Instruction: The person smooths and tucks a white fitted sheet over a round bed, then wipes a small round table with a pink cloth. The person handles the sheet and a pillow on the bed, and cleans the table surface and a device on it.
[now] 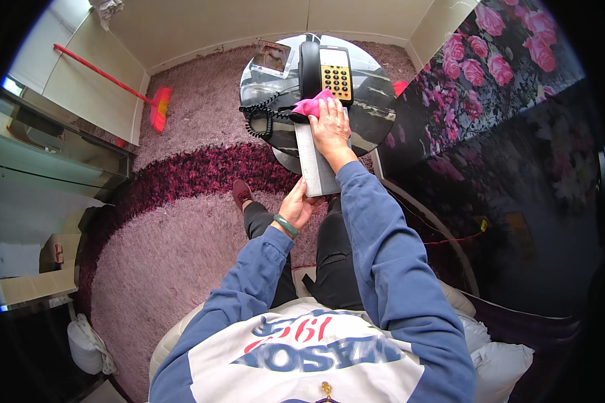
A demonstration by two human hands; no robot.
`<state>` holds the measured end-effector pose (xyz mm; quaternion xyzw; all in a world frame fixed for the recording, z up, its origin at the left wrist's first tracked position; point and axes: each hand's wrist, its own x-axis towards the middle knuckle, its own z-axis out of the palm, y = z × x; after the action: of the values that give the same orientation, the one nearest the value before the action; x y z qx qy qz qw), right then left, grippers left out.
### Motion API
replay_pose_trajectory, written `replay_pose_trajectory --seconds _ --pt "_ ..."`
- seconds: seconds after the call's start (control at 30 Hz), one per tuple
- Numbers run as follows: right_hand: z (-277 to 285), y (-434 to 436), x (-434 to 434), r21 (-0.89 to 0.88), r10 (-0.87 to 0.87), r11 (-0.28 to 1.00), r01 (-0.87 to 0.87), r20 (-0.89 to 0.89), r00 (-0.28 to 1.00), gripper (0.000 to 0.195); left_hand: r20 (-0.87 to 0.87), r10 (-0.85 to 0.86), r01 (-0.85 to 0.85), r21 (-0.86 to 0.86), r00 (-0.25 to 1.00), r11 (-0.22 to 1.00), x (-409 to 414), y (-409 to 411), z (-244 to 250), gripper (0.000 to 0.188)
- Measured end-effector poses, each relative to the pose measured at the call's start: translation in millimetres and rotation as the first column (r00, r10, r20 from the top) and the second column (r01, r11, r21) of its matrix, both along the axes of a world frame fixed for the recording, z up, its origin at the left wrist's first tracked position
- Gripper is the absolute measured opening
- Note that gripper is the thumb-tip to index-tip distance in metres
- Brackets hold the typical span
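Observation:
My left hand (298, 207) holds the near end of a long grey box (315, 166), which reaches over the edge of a round, black marbled table (373, 121). With my right hand (330, 126) I press a pink cloth (315, 105) against the far end of the box. Just beyond the cloth stands a black and gold desk telephone (337, 75), its handset (309, 68) on the left side. The coiled cord (262, 123) lies on the tabletop to the left. Behind it rests a small clear-framed picture (271, 58). What the fingers under the box do is partly hidden.
A red broom (160, 108) leans at the left by a pale cabinet (93, 75). Pink and purple shag carpet (181, 252) covers the floor. To the right is a glossy rose-patterned panel (484, 75), with a cable (454, 239) near its foot. White pillows (499, 367) lie at the lower right.

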<state>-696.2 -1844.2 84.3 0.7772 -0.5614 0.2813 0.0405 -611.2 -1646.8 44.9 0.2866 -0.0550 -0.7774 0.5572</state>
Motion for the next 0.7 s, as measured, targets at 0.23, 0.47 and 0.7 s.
replay_pose_trajectory --seconds 0.23,0.47,0.7 --pt "2.2 11.4 -18.7 0.036 -0.033 0.999 0.032 0.017 0.999 0.058 0.055 0.018 -0.019 0.030 0.998 0.999 -1.5 0.0 -0.1 0.042" --pt "17.7 -6.9 -27.3 0.080 0.004 0.997 0.004 -0.100 0.995 0.055 0.119 0.026 -0.033 0.058 0.993 0.998 -9.0 -10.5 6.3 0.043" --pt "8.1 -4.3 -19.7 -0.033 0.095 0.995 -0.098 -0.085 0.992 0.053 0.100 0.048 -0.055 0.068 0.994 0.996 -21.6 -13.8 1.7 0.045"
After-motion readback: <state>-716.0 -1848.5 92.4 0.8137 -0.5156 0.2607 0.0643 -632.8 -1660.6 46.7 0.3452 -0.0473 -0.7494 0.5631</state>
